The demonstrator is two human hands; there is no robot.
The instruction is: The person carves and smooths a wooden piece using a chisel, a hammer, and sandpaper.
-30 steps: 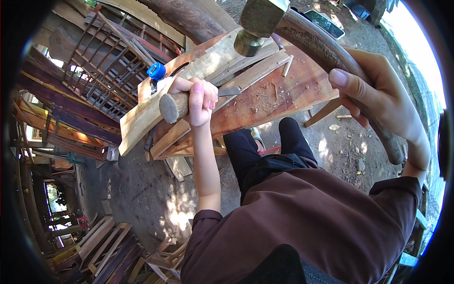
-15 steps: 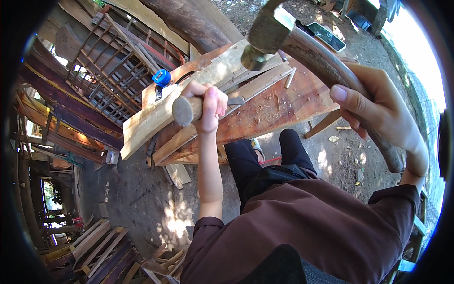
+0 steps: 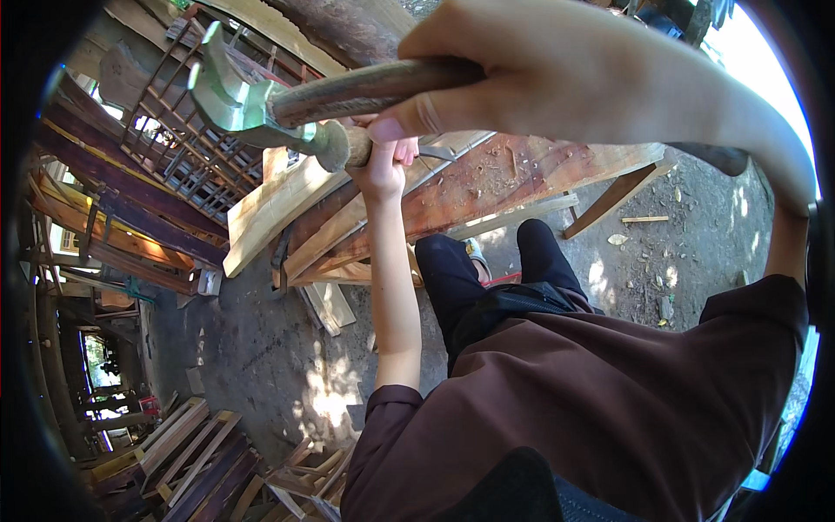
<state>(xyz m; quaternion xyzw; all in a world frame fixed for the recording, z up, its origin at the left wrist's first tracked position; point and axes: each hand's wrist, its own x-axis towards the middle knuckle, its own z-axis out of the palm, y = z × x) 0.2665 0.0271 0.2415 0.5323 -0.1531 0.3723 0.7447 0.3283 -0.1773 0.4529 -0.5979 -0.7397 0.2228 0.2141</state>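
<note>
My right hand is wrapped around the wooden handle of a claw hammer, raised across the view. The hammer's face is at the butt of a chisel, and the two appear to touch. Closed around the chisel's round wooden handle is my left hand. The chisel's metal blade points right, over a long pale board on a reddish wooden slab. A thicker pale plank lies beside it. My right hand and forearm hide much of the far part of the slab.
Wood shavings are scattered over the slab, which has a slanted leg. A slatted wooden frame and dark boards lean at the left. Stacked timber lies at the lower left. Both my legs are close to the slab's near edge.
My right hand has swung the hammer left and inward, from the upper right to the chisel's butt. My left hand keeps its grip on the chisel, almost in place.
</note>
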